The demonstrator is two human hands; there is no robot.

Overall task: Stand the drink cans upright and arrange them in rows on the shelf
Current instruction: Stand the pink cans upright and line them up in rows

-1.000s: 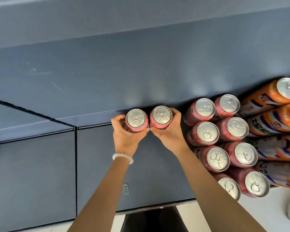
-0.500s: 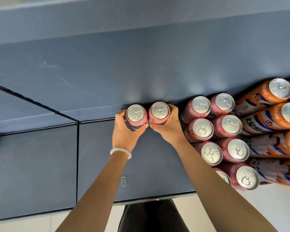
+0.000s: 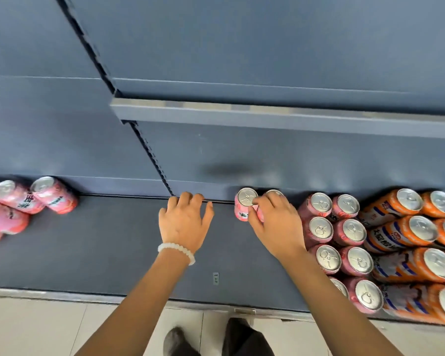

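Two pink cans stand upright at the shelf back, centre right of frame. The right hand rests loosely on them, its grasp unclear; the left hand hangs released. Next, likely fetch the toppled cans (far left)

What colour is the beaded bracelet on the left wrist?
White; the beaded bracelet shows clearly in the head view.
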